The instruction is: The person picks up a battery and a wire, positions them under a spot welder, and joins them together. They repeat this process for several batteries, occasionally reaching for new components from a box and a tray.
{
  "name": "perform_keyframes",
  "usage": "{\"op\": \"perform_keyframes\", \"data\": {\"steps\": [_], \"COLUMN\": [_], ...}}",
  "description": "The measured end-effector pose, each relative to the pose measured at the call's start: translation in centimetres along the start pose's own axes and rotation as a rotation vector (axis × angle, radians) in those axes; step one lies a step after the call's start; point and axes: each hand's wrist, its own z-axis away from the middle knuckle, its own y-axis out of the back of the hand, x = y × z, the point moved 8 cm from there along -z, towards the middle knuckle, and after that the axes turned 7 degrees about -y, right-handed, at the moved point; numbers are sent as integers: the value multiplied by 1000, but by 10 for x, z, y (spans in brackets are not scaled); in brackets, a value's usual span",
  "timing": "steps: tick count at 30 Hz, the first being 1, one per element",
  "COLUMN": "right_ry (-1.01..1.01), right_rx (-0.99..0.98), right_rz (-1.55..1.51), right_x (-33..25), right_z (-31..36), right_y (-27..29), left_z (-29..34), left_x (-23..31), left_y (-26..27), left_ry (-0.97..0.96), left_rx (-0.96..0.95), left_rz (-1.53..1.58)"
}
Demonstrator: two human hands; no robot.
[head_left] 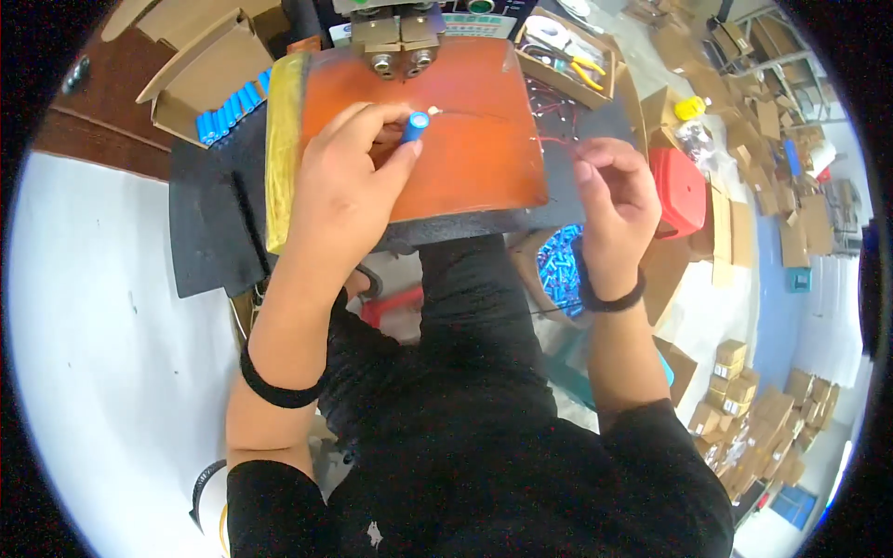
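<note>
My left hand (349,172) is closed on a blue cylindrical battery cell (415,128), gripped between thumb and fingers over the orange work board (484,177). The cell's pale end faces up. Beside it, a small whitish piece (434,111) with a thin dark lead lies or hangs over the board; whether it touches the cell I cannot tell. Off the board's right edge, my right hand (619,191) is pinched at the end of a thin red wire (555,139). Past the board's far edge stands a machine head (398,42) with two metal electrode holders, above and apart from the cell.
An open cardboard box (209,70) at far left holds a row of blue cells (233,112). Loose wires (558,107) lie right of the board, below a box with yellow-handled pliers (588,74). A container of blue cells (560,270) and a red stool (677,193) stand at right.
</note>
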Motion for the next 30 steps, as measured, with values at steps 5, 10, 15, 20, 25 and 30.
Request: {"op": "perform_keyframes", "data": {"steps": [5,10,15,20,25,30], "right_ry": [139,48,-43,-107,-59,-137], "right_rx": [-18,4,-27,6,-32,-10], "right_rz": [160,85,28,103,191,189], "right_x": [17,29,43,49,46,47], "right_z": [-6,-16,-21,-25,-26,-25], "right_y": [-13,-17,-21,-17,-20,-18], "left_z": [0,-7,-14,-18,-17,-18], "left_x": [-12,-13,-20,-22,-22,-19], "left_y": [4,8,7,6,5,5], "left_ry": [118,102,119,80,68,54], "left_rx": [11,41,54,52,56,55], "left_rz": [65,14,-7,-32,-47,-64]}}
